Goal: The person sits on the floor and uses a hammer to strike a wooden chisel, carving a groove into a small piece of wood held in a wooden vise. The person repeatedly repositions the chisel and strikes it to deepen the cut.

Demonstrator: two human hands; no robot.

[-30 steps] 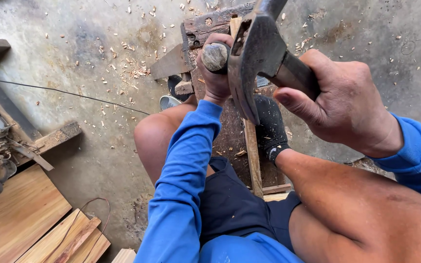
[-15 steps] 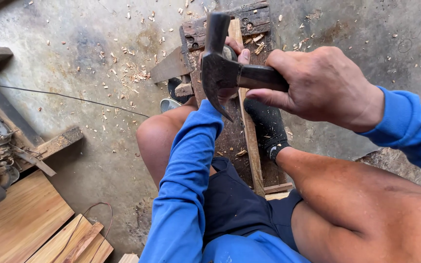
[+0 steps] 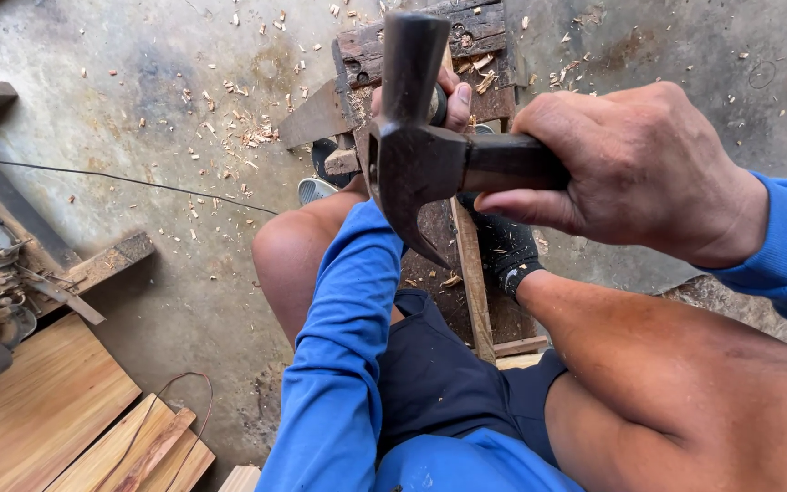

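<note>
Since half a second ago the claw hammer (image 3: 416,155) has swung so its striking end points away from the camera, the head standing upright over the dark wooden block (image 3: 430,41). Right hand (image 3: 635,173) — fingers wrapped tight around the hammer handle, which runs level toward the right. Left hand (image 3: 444,100) — mostly hidden behind the hammer head; thumb and fingertips pinch something small and dark against the block, but I cannot tell what. Relative to the hammer: the block lies directly beyond and below the head, the narrow wooden strip (image 3: 471,273) runs lengthwise beneath it toward the person, and wood chips (image 3: 248,128) are scattered to its left. Left hand is nearer the block.
</note>
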